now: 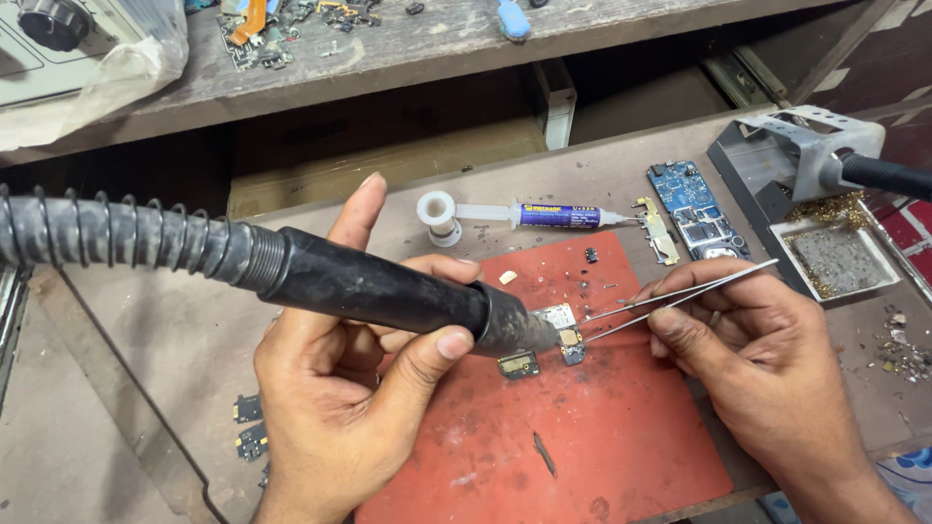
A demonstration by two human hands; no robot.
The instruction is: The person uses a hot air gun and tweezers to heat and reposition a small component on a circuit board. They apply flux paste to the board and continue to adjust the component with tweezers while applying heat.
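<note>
Hot-air wand and tweezers over a small board on the red mat.

Your left hand [364,364] wraps the wand [379,291]; your right hand [748,335] pinches tweezers [670,299], tips at the board [561,325] on the mat [602,437]. The tray [879,281] at right holds brass wool [825,209] and grey residue.

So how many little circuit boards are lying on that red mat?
3, as far as shows: a silver-topped board at the hot-air nozzle, a small board at the tweezers tips, and a dark one just below. The nozzle may hide more.
</note>
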